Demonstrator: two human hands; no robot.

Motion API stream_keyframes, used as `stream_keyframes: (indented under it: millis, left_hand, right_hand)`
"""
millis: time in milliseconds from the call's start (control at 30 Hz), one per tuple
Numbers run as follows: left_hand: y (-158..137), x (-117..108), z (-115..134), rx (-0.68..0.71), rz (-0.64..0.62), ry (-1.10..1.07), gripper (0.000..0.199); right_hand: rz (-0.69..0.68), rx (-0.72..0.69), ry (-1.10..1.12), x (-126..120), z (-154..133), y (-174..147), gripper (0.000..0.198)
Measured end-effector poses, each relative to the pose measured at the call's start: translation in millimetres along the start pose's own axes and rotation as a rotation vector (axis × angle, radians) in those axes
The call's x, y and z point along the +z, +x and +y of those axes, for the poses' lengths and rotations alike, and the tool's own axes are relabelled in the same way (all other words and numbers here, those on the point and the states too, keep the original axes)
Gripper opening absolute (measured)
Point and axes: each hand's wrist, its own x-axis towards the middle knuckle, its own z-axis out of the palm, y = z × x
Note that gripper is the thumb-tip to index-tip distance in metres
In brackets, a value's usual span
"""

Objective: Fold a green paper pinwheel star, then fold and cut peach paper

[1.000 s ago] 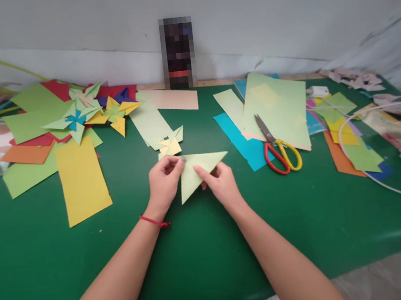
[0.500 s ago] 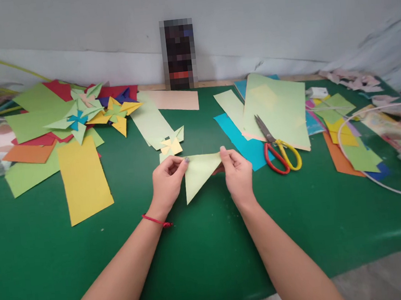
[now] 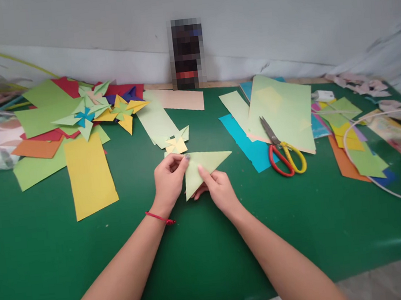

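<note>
A pale green sheet of paper (image 3: 207,160), folded into a triangle, is held in front of me with one point down and one to the right. My left hand (image 3: 169,174) pinches its upper left corner between thumb and fingers. Along the slanted lower edge, my right hand (image 3: 219,188) grips it, thumb on top and fingers partly hidden underneath. Just behind the left hand lies a small folded paper piece (image 3: 176,145) in cream and pale green, partly covered.
Scissors (image 3: 281,148) with one red and one yellow handle rest by pale green sheets (image 3: 285,107) at right. Folded paper stars (image 3: 121,111) and coloured sheets pile up at left, near a yellow sheet (image 3: 91,175). A white cable (image 3: 351,153) curves at far right.
My right hand has left the triangle's right corner and moved left and down to its slanted lower edge. The left hand keeps its pinch. The view has shifted slightly.
</note>
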Motion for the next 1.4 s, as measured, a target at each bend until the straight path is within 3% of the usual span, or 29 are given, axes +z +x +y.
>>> stream_keyframes:
  millis: [300,567,967,1400]
  left_hand:
    - [-0.1,0.2,1.5,-0.029,0.008,-0.046,0.02]
    - [-0.7,0.2,3.4,-0.061,0.024,-0.052,0.022]
    - [1.3,-1.8,-0.3,0.03,0.097,0.001,0.018]
    - [1.5,-3.6,0.8,0.059,0.183,0.029,0.017]
  right_hand:
    - [-0.182,0.09,0.05,7.2,2.8,-4.0,0.049]
    - [-0.216,0.102,0.085,9.5,4.2,-4.0,0.04]
    - [-0.206,0.086,-0.009,8.9,4.5,-7.0,0.025]
    - [-0.211,-0.008,-0.125,9.9,4.8,-8.1,0.031]
